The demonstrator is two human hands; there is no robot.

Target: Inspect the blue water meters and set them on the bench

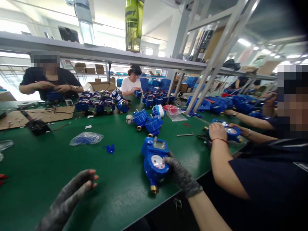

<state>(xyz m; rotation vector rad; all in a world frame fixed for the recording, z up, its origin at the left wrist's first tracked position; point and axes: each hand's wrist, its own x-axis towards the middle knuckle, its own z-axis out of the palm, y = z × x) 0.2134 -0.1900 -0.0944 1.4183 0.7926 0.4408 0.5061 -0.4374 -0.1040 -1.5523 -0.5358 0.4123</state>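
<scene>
My right hand (pixel 179 171), in a grey fingerless glove, grips the right side of a blue water meter (pixel 154 178) with a white dial and brass pipe ends. The meter is at the green bench near its front edge; I cannot tell if it rests on the top or is slightly lifted. My left hand (pixel 80 184), gloved the same way, hovers over the bench at lower left with fingers apart and nothing in them. Between the hands, farther back, lie small blue parts (pixel 110 149) and a clear plastic bag (pixel 86 139) of blue pieces.
More blue meters (pixel 150 122) stand beyond mine, with a wire spool (pixel 129 119) beside them. A hex key (pixel 185 134) lies to the right. A co-worker's hand (pixel 218 131) holds a meter close on my right. A shelf (pixel 108 55) with bottles spans overhead.
</scene>
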